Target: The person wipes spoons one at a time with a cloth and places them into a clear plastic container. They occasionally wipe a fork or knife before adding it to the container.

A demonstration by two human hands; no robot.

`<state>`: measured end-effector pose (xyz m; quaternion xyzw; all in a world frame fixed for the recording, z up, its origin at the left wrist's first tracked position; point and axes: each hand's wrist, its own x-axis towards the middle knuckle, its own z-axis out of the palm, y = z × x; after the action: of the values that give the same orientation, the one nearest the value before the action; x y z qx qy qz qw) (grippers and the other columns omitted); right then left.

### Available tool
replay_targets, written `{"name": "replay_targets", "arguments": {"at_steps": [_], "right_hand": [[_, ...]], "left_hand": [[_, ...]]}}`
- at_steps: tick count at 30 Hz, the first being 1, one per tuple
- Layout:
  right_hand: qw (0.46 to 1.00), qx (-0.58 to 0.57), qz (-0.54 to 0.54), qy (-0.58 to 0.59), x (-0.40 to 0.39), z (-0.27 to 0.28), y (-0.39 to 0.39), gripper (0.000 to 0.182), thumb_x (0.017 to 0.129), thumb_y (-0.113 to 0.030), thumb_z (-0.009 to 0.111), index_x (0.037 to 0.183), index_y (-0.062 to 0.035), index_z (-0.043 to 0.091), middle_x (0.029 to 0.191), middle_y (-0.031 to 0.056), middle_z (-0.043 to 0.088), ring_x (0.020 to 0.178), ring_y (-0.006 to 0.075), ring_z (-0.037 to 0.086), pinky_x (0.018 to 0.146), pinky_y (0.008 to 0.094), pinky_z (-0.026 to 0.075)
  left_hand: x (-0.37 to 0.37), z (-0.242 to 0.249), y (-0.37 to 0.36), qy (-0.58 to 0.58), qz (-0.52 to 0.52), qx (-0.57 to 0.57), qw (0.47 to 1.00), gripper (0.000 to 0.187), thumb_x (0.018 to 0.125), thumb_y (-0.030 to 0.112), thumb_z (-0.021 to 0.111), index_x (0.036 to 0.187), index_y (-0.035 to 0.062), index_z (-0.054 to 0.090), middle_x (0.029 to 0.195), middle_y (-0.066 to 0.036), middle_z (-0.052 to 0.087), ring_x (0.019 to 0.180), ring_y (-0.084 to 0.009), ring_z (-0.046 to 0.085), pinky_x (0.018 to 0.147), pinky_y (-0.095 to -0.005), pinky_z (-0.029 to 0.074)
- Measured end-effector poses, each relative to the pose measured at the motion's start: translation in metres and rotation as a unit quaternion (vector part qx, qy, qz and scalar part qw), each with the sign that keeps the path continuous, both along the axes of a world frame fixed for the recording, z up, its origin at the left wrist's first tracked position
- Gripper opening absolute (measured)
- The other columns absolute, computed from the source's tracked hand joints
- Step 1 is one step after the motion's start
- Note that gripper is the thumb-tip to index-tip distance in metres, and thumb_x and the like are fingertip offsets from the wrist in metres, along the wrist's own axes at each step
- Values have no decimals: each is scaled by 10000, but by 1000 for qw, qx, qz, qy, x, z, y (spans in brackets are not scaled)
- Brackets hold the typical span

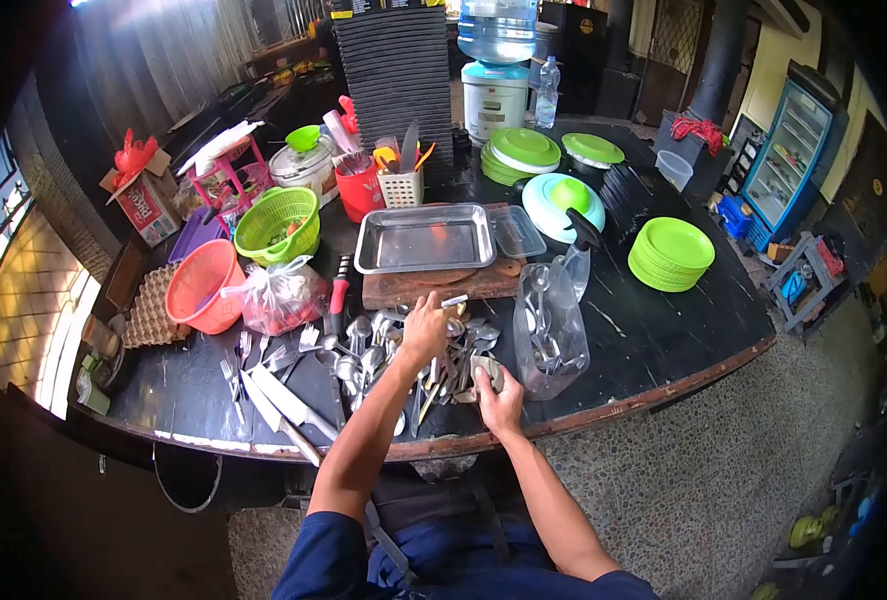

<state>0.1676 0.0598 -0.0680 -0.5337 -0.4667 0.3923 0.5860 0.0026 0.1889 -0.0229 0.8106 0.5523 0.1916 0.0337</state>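
Note:
My left hand (426, 332) is over the cutlery pile, fingers bent and closed around a piece of metal cutlery (454, 301) whose end sticks out to the right; its kind is hidden. My right hand (501, 402) grips a grey cloth (485, 374) at the pile's right side. Loose spoons (359, 330) and other cutlery lie below and around both hands. A clear plastic container (551, 335) with several spoons inside stands right of my right hand. Forks (231, 378) and large knives (288, 402) lie to the left.
Behind the pile, a metal tray (425, 240) rests on a wooden board (393, 291). Green plates (670, 254) are stacked at right. A bag (281, 297), an orange basket (205, 288) and a green basket (277, 226) stand left. The table's front edge (623, 404) curves close to me.

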Motion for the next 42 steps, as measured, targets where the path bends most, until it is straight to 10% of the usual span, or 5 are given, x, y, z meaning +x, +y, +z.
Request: {"name": "replay_targets", "arguments": {"at_steps": [11, 18, 31, 36, 42], "right_hand": [[998, 38, 4, -51, 3, -1, -1, 274, 918, -223, 786, 1042, 5, 697, 889, 135, 764, 810, 221, 741, 749, 370, 561], [998, -2, 8, -55, 5, -6, -2, 361, 904, -249, 785, 1129, -1, 648, 984, 187, 756, 927, 310, 745, 816, 420, 550], [994, 34, 35, -94, -13, 59, -11, 421, 1014, -288, 675, 1276, -23, 479, 1114, 201, 653, 1027, 300, 664, 879, 424, 518], [883, 298, 145, -332, -24, 105, -31, 374, 849, 46, 686, 1206, -60, 728, 1241, 129, 645, 1068, 339, 641, 937, 433, 534], [825, 360, 153, -408, 1, 92, 0, 464, 769, 91, 694, 1191, -90, 758, 1226, 63, 694, 1008, 300, 633, 868, 396, 544]], "left_hand": [[-7, 60, 24, -134, 71, 161, 975, 113, 869, 45, 686, 963, 75, 631, 867, -130, 727, 910, -362, 676, 812, -463, 532], [-30, 84, -23, -755, -19, -73, 652, 188, 1024, 169, 683, 1126, 67, 562, 915, -86, 730, 750, -183, 723, 665, -297, 600], [-16, -11, -149, -746, 68, -468, 468, 522, 1062, 640, 301, 1022, 142, 455, 685, 41, 357, 471, -84, 288, 423, -252, 228], [-6, 52, -161, -724, -4, -423, 544, 678, 1004, 794, 250, 1255, 201, 464, 747, 39, 390, 483, -53, 299, 416, -225, 214], [-2, 61, -174, -705, 65, -420, 568, 389, 1077, 609, 368, 1030, 225, 406, 752, 60, 343, 514, -40, 248, 435, -215, 171]]}}
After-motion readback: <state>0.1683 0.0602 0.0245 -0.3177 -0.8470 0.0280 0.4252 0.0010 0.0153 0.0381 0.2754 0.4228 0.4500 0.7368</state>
